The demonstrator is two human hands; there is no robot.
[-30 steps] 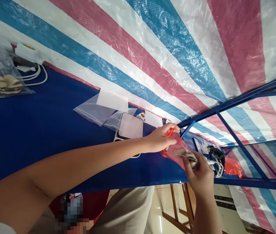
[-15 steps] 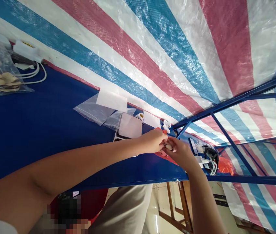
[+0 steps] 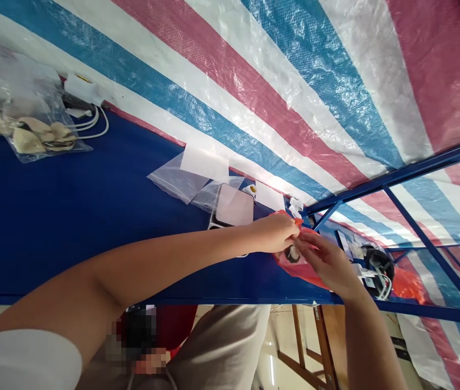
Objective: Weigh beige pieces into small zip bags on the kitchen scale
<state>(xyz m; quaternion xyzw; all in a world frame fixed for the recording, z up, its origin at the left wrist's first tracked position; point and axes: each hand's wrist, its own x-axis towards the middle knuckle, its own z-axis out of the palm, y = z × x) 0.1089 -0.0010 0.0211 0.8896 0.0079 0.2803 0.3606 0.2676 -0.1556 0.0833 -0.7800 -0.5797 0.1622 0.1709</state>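
Observation:
My left hand (image 3: 279, 233) is closed in a pinch over a red plastic bag (image 3: 310, 272) on the blue table. My right hand (image 3: 329, 262) meets it from the right, its fingertips pressed together against the left fingertips. Whatever lies between the fingertips is hidden. Just beneath them shows a small roundish whitish-and-dark item (image 3: 292, 253); I cannot tell whether it is held or lies on the bag. Left of my left hand is a flat box with a pale, rounded-corner top (image 3: 234, 206), partly covered by my forearm.
Clear plastic bags (image 3: 179, 177) and white paper sheets (image 3: 204, 161) lie along the back. Bagged beige items (image 3: 45, 135) and white cables (image 3: 102, 127) are at far left. A blue metal frame (image 3: 416, 168) and a black device with cables (image 3: 378, 265) stand at right.
The view has shifted, moving the scene right in the picture. My right hand's fingers have straightened, and the roundish item now shows below the fingertips rather than between the hands.

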